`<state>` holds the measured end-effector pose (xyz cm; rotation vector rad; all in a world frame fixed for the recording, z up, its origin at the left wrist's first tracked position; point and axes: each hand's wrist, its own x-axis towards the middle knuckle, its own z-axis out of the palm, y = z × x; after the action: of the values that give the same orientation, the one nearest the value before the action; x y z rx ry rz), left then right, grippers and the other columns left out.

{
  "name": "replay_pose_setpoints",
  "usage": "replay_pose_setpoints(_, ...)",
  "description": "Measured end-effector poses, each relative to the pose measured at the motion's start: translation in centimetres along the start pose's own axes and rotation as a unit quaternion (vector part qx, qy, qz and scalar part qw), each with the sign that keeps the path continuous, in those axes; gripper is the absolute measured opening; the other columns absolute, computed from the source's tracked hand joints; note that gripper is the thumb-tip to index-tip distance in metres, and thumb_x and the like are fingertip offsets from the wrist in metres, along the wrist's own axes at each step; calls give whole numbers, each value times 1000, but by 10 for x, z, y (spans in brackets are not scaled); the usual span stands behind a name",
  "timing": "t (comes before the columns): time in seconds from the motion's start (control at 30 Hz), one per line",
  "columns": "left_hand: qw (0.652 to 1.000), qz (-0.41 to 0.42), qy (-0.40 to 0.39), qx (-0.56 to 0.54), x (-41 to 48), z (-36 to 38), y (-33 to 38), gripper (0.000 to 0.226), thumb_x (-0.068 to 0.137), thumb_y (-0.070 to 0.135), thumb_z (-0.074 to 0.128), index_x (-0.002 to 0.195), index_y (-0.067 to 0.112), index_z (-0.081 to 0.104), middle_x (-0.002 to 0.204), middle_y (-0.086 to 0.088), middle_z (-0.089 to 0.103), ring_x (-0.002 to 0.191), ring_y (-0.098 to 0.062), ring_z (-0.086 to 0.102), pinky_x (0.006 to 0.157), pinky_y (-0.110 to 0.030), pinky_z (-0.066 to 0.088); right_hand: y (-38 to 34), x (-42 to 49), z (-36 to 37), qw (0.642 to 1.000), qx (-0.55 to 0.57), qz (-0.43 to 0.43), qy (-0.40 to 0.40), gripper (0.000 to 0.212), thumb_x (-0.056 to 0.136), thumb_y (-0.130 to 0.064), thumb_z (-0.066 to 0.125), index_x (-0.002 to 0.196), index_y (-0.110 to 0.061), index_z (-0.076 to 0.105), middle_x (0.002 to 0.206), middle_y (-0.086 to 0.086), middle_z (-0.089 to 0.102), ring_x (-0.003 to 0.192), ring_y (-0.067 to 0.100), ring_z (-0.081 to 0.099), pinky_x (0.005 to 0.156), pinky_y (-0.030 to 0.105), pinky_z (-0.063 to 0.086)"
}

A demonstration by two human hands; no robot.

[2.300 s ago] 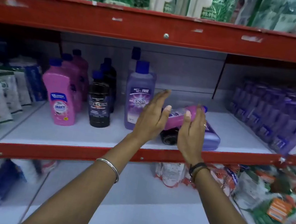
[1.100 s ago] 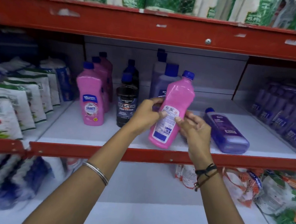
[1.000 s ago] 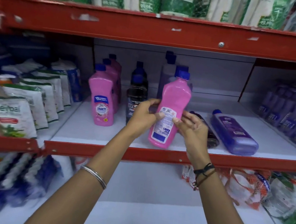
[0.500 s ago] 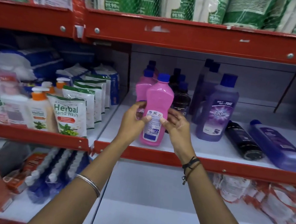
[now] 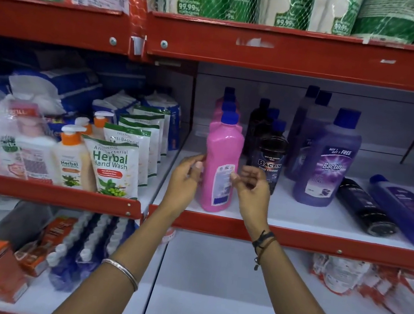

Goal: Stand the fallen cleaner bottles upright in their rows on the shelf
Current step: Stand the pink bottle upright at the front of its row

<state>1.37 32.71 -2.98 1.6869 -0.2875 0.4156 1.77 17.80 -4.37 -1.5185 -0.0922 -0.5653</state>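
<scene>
Two bottles lie fallen at right: black bottle (image 5: 366,208), purple bottle (image 5: 408,213). Left hand (image 5: 185,177) and right hand (image 5: 252,188) flank the upright pink bottle (image 5: 220,169), fingers loose; next, reach right.

Glossy smooth plastic pink bottle (image 5: 220,170); chipped red painted metal shelf rail (image 5: 296,238); shiny plastic pouches (image 5: 114,169).

you see a pink bottle (image 5: 220,167) with a blue cap and white label, a black bottle (image 5: 270,158) with white lettering, a purple bottle (image 5: 327,162), both blue-capped. the shelf (image 5: 299,217) is white with a red edge; pouches (image 5: 115,166) are white and green.
</scene>
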Motion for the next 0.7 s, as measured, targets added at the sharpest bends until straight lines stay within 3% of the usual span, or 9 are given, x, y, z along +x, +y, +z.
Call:
replay_pose_setpoints(0.07, 1000, -8, -12, -12, -1, -1, -1, 28, 96, 15, 42, 119, 12, 58, 112, -10, 64, 84, -9, 64, 81, -30, 56, 2, 2, 1, 999, -30, -10, 10, 17, 82, -7, 66, 97, -11, 57, 89, 0, 62, 84, 17, 59, 74, 18, 52)
replay_pose_setpoints(0.13, 1000, -3, -29, -4, -2, -1, -3, 27, 93, 11, 49, 118, 12, 59, 117, -11, 64, 95, -17, 65, 90, -39, 54, 7, 3, 2, 999, -39, -8, -26, 14, 85, -4, 59, 96, -12, 61, 95, 9, 67, 91, 25, 63, 84, 35, 55)
replay_pose_setpoints(0.2, 999, -2, -45, -4, -1, -1, -4, 32, 90, 11, 54, 122, 14, 56, 123, -8, 62, 110, -20, 60, 100, -41, 48, 9, 0, 2, 997, -33, -10, -67, 16, 89, -12, 55, 100, -19, 64, 106, 12, 67, 101, 27, 64, 91, 43, 54)
replay_pose_setpoints(0.3, 996, -19, -81, -38, -1, -1, -2, 46, 89, 6, 55, 132, 17, 43, 130, -3, 55, 118, -15, 54, 103, -31, 42, 4, -4, 0, 991, 9, 3, -132, 19, 92, -28, 50, 101, -32, 67, 116, 8, 61, 110, 24, 61, 99, 38, 49)
replay_pose_setpoints(0.37, 992, -37, -100, -62, -1, -1, 0, 53, 88, 6, 57, 136, 18, 38, 127, -4, 56, 116, -15, 54, 102, -30, 43, 1, -3, -6, 984, 34, 30, -172, 24, 91, -31, 54, 107, -22, 69, 119, 7, 61, 112, 22, 60, 101, 33, 46)
replay_pose_setpoints(0.47, 996, -48, -66, -47, 3, -2, -3, 58, 80, 15, 67, 132, 18, 43, 124, -8, 59, 112, -19, 57, 95, -33, 49, -1, 3, -15, 973, -3, 22, -232, 43, 82, -26, 67, 122, -10, 61, 121, 7, 67, 111, 19, 64, 98, 29, 50)
replay_pose_setpoints(0.57, 999, -39, -21, -15, 4, -1, -4, 51, 76, 21, 72, 122, 16, 52, 118, -6, 62, 106, -19, 60, 90, -37, 53, 0, 6, -14, 975, -32, 30, -216, 47, 80, -16, 70, 123, -8, 52, 118, 9, 67, 106, 18, 65, 96, 35, 52)
replay_pose_setpoints(0.7, 999, -22, 44, 10, -2, 6, -2, 43, 77, 20, 71, 117, 16, 54, 110, -1, 61, 95, -12, 60, 75, -20, 50, 3, 6, -12, 982, -71, 7, -175, 39, 84, -21, 66, 120, -9, 58, 116, 8, 67, 104, 20, 65, 94, 42, 54)
